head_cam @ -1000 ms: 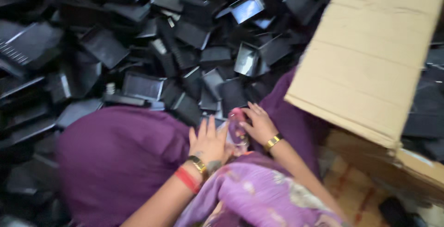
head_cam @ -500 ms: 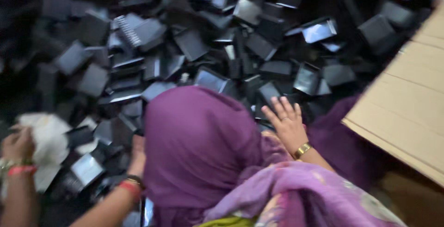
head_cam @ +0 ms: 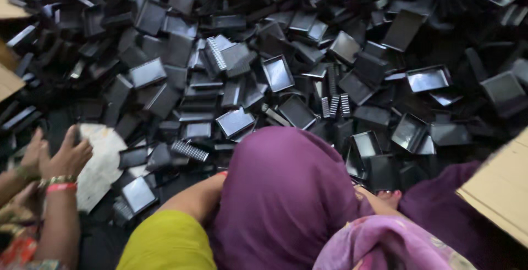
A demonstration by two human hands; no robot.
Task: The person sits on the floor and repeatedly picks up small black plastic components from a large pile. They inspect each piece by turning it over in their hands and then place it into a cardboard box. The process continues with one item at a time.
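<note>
- Right hand shows in the head view only as a thin strip of skin, squeezed between the purple cloth-draped knee and the pink-and-lilac patterned scarf. Its fingers are mostly covered, so I cannot tell whether it is clenched, loose or holding anything.
- Left hand is hidden behind that same knee. Only the bare left forearm can be seen, running from a yellow-green sleeve up to a red bangle at the cloth's edge, so its grip cannot be made out either.
- Nearest the right hand, just above it, an open black plastic rectangular tray stands tilted against other pieces. Whether the hand touches it is not clear.
- Near the left forearm a small black square tray with a glossy face lies flat, and a black ribbed comb-like strip lies just above it.
- Both belong to the heap of black plastic trays, which fills the upper frame. Its far pieces are dark, blurred and cut off at the top and right edges.
- At the lower left another person's hand, with gold and red bangles, rests on a torn whitish sack sheet. A second hand beside it is cut off by the frame edge.
- Brown cardboard box flap enters at the right, partly out of frame — more cardboard shows at the upper left corner.
</note>
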